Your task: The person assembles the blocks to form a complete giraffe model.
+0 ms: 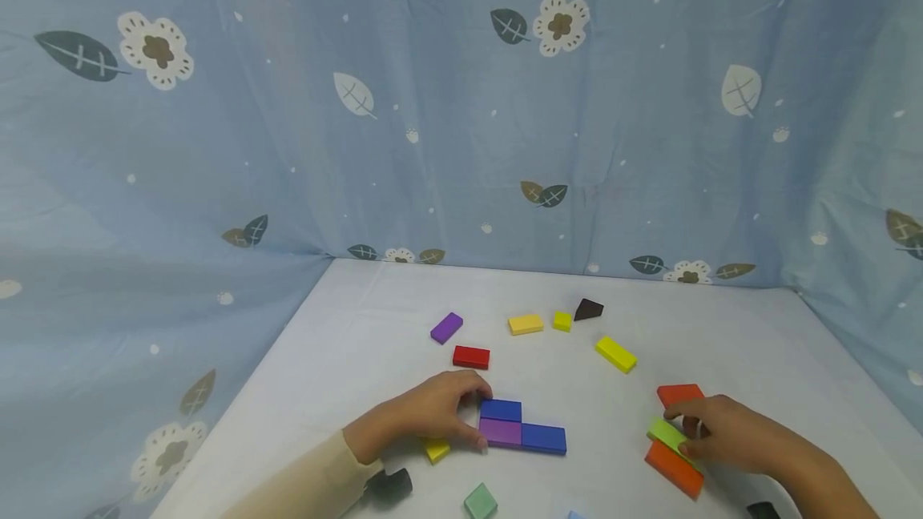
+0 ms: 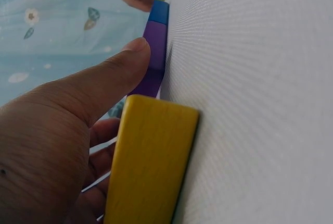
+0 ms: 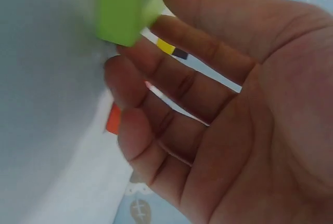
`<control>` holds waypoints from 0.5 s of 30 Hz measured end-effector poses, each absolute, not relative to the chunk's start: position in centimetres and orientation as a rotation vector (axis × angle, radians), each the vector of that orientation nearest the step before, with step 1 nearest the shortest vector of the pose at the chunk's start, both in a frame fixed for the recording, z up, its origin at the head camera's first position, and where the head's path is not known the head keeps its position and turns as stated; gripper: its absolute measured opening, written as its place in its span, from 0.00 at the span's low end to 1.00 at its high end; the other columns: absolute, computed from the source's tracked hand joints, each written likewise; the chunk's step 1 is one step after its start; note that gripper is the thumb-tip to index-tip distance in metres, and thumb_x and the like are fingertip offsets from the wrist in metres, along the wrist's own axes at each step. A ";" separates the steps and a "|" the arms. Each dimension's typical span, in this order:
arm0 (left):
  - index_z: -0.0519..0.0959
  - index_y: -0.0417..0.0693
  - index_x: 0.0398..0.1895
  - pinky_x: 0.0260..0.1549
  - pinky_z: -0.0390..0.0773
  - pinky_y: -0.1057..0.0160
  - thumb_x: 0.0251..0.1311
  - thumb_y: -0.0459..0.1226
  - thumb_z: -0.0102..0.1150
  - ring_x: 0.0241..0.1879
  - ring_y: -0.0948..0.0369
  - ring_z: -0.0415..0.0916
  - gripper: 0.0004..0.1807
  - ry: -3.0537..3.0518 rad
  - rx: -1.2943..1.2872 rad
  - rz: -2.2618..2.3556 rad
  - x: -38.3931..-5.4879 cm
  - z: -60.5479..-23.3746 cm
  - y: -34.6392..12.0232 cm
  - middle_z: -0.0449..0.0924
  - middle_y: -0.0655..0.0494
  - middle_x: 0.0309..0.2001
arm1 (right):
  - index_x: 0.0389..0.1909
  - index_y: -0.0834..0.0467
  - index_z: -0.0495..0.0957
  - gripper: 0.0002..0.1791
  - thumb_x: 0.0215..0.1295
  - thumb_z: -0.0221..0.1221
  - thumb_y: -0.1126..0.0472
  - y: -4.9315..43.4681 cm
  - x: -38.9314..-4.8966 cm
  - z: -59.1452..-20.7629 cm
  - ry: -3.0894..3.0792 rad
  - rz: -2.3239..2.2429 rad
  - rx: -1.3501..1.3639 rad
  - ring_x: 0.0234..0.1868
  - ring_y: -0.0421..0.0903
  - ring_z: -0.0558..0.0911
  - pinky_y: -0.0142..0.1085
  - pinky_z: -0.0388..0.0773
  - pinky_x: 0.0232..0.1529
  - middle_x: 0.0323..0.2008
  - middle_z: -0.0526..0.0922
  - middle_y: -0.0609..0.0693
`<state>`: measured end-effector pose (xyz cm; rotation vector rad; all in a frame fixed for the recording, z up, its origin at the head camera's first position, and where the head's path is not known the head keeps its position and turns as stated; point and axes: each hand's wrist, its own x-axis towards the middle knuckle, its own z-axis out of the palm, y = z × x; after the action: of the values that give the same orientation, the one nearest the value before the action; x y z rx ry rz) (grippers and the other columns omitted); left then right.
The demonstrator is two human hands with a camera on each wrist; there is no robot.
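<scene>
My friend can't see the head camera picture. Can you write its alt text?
A person's left hand curls at the edge of touching purple and blue blocks on a white table; the right hand pinches a lime block between two orange blocks. Other blocks lie scattered, before a blue flowered curtain.

White tbl [image 1: 346, 343], prob. cloth-covered; coloured blks [image 1: 472, 357] lie on top.

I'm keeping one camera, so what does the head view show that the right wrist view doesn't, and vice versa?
Only the head view shows the left hand and the purple block it touches. Only the right wrist view shows the palm side of the right hand. Both show that hand, the lime block it holds, an orange block and the curtain.
</scene>
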<state>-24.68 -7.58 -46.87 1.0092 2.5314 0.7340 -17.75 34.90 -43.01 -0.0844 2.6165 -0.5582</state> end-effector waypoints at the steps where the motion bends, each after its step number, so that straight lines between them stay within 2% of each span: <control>1: 0.76 0.67 0.53 0.51 0.73 0.63 0.43 0.63 0.71 0.45 0.71 0.68 0.32 2.531 1.007 0.736 -24.7 -46.8 -7.6 0.72 0.76 0.45 | 0.49 0.56 0.81 0.21 0.52 0.72 0.59 34.9 -17.9 -43.1 2.618 -0.562 -0.086 0.32 0.46 0.74 0.42 0.78 0.37 0.31 0.77 0.46; 11: 0.76 0.67 0.53 0.52 0.73 0.63 0.43 0.62 0.71 0.46 0.71 0.68 0.32 2.535 1.011 0.728 -24.7 -46.8 -7.5 0.72 0.76 0.46 | 0.48 0.55 0.82 0.18 0.55 0.70 0.61 33.5 -18.6 -43.2 2.725 -0.595 -0.260 0.35 0.42 0.76 0.37 0.79 0.37 0.35 0.80 0.42; 15: 0.76 0.67 0.53 0.52 0.73 0.63 0.43 0.62 0.71 0.46 0.71 0.68 0.32 2.534 1.013 0.731 -24.7 -46.8 -7.5 0.72 0.76 0.46 | 0.46 0.51 0.83 0.15 0.56 0.69 0.62 32.5 -18.7 -43.1 2.782 -0.542 -0.319 0.35 0.40 0.76 0.37 0.79 0.39 0.35 0.79 0.38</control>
<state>-24.73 -7.53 -46.82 1.0129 2.5336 0.7306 -18.69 32.48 -43.07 -0.3186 2.7822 -0.5416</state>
